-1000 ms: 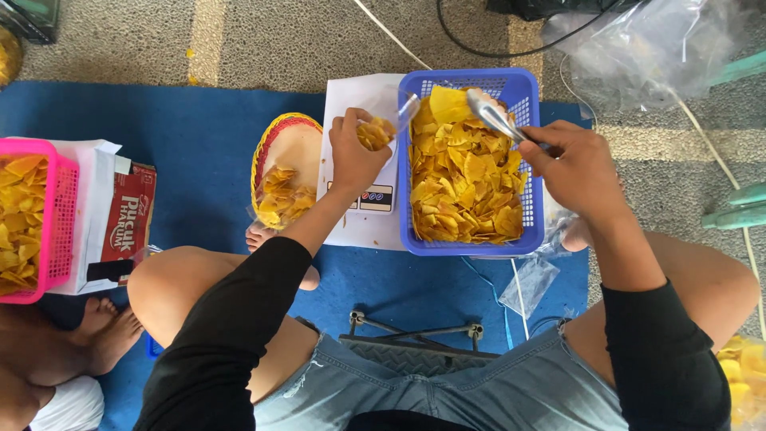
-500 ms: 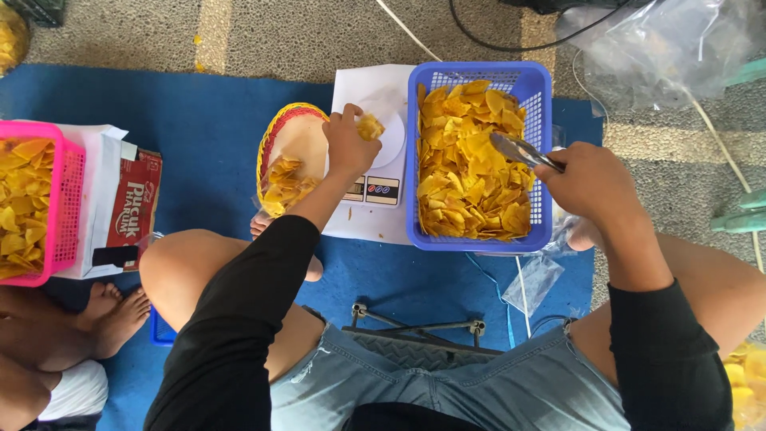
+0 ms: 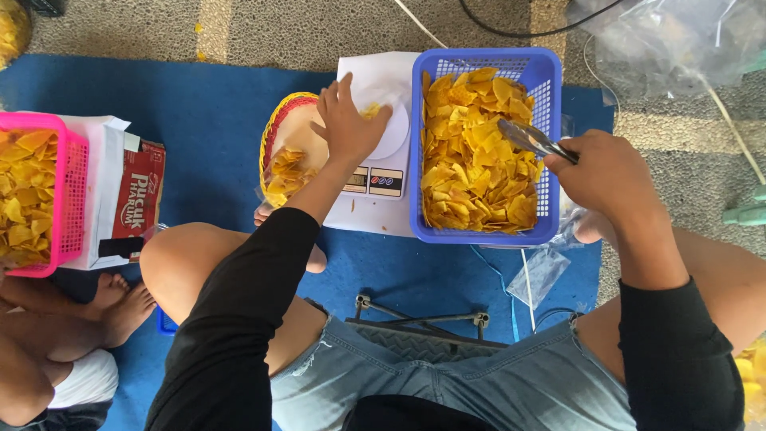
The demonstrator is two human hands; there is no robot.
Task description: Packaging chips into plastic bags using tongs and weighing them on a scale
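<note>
You are sitting on a blue mat with your knees apart, looking straight down at your hands. Your left hand is lying over the white kitchen scale, its fingers spread loose and flat, and a few yellow chips are showing under the fingertips on the round weighing plate; whether that grip is pinching them or only resting on them cannot be told. Your right hand is closing firmly around the handles of metal tongs, and the grip is keeping the tong arms pressed together. The tong tips are hovering just over the heap of yellow chips in the blue basket, which is standing right beside the scale, touching its right side. Just left of the scale, a round woven tray with a red and yellow rim is holding a smaller pile of chips, and your left forearm is crossing its edge. At the far left, a pink basket full of chips is sitting on white paper next to a red packet, with another person's bare feet below it. Clear plastic bags are lying at the upper right, and a small empty bag is lying by your right knee.
</note>
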